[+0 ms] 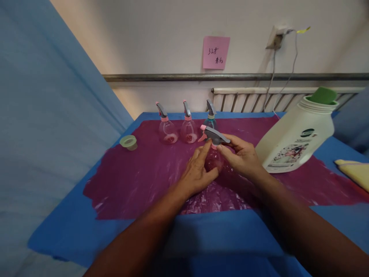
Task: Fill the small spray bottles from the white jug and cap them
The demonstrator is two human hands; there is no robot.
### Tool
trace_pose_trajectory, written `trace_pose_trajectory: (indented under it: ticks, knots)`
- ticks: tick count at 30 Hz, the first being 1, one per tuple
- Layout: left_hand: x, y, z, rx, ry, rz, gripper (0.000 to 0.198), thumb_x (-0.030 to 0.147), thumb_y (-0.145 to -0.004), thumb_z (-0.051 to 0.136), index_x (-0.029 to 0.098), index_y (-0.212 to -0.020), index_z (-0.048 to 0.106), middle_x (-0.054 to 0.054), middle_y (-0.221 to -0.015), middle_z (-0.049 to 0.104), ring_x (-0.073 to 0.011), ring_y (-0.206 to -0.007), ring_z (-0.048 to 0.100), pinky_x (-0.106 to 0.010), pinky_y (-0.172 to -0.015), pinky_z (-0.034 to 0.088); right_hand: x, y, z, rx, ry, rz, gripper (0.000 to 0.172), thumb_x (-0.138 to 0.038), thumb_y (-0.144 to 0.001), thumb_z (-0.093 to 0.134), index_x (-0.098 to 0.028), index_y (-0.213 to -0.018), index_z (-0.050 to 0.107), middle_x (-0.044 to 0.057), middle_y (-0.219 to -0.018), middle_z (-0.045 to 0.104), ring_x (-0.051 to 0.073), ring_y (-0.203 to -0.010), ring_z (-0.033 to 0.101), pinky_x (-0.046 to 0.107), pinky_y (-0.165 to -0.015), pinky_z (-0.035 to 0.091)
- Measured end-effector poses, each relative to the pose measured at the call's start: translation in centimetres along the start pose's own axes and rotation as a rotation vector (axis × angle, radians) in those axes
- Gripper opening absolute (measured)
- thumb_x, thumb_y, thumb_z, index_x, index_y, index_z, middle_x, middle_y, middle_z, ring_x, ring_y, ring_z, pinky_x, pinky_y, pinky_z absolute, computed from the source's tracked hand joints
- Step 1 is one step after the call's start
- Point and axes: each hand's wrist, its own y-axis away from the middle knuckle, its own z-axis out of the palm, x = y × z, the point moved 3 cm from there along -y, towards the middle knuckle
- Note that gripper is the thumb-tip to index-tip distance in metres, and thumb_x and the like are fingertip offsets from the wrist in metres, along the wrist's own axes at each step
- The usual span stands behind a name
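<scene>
The round transparent plastic spray bottle with a pink collar and grey trigger head (215,157) is near the middle of the crinkled maroon plastic sheet (129,181) on the blue-covered desk (178,234); its long axis stands roughly upright, while the head slopes from its raised pink nozzle, pointing left, down to its grey rear on the right; the left hand (198,169) has its fingers closed around the body's left side; the right hand (245,157) grips the collar, thumb in front; whether the base touches the sheet I cannot tell.

Behind the head, and partly covered by it, stands a teal-blue spray bottle (211,122); left of that stand two clear pink-collared spray bottles (168,132) (188,130), side by side; farther left lies a small pale-green plastic cap (128,142); a large cream plastic jug with a green piece in its mouth (296,134) stands just beyond the right hand.
</scene>
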Motion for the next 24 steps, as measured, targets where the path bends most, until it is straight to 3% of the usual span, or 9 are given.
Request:
trace_pose_trajectory:
  ticks: [3, 9, 15, 21, 24]
  knots:
    - [0.0, 0.1, 0.0, 0.016, -0.005, -0.003, 0.101, 0.036, -0.098, 0.079, 0.037, -0.183, 0.024, -0.014, -0.168, 0.055, -0.0364, -0.150, 0.060, -0.060, -0.129, 0.049, 0.3, -0.1, 0.1, 0.041, 0.028, -0.021, 0.031, -0.041, -0.098, 0.085, -0.030, -0.127, 0.083, 0.004, -0.129, 0.084, 0.026, -0.120, 0.078, 0.049, -0.116, 0.058]
    - [0.2, -0.2, -0.2, 0.012, -0.058, 0.017, 0.103, 0.032, -0.096, 0.079, 0.042, -0.182, 0.024, -0.010, -0.165, 0.059, -0.0349, -0.142, 0.065, -0.061, -0.124, 0.052, 1.8, -0.2, 1.3, 0.101, -0.059, 0.018, 0.045, -0.041, -0.093, 0.091, -0.031, -0.135, 0.078, 0.006, -0.133, 0.081, 0.026, -0.124, 0.075, 0.050, -0.121, 0.055]
    - [0.2, -0.6, -0.3, -0.019, -0.052, 0.004, 0.107, 0.032, -0.094, 0.079, 0.045, -0.182, 0.020, -0.010, -0.164, 0.059, -0.0347, -0.140, 0.066, -0.059, -0.121, 0.055, 2.3, -0.3, 1.9, 0.135, -0.068, 0.054, 0.040, -0.044, -0.087, 0.095, -0.030, -0.122, 0.079, 0.005, -0.126, 0.081, 0.026, -0.120, 0.075, 0.051, -0.119, 0.057]
    - [0.3, -0.4, -0.6, -0.036, -0.021, 0.032, 0.103, 0.035, -0.096, 0.079, 0.042, -0.182, 0.024, -0.012, -0.168, 0.055, -0.0365, -0.143, 0.064, -0.059, -0.123, 0.053, 1.1, 0.2, 1.4, 0.054, -0.219, 0.044, 0.066, -0.041, -0.098, 0.084, -0.034, -0.160, 0.062, 0.010, -0.156, 0.072, 0.028, -0.147, 0.068, 0.054, -0.132, 0.049]
    - [0.4, -0.3, -0.7, -0.030, -0.028, 0.015, 0.105, 0.030, -0.094, 0.078, 0.042, -0.183, 0.023, -0.012, -0.167, 0.056, -0.0368, -0.142, 0.064, -0.060, -0.124, 0.052, 0.6, 0.3, 0.8, -0.003, -0.136, 0.046, 0.055, -0.042, -0.102, 0.079, -0.033, -0.156, 0.070, 0.007, -0.149, 0.078, 0.029, -0.140, 0.073, 0.055, -0.132, 0.050]
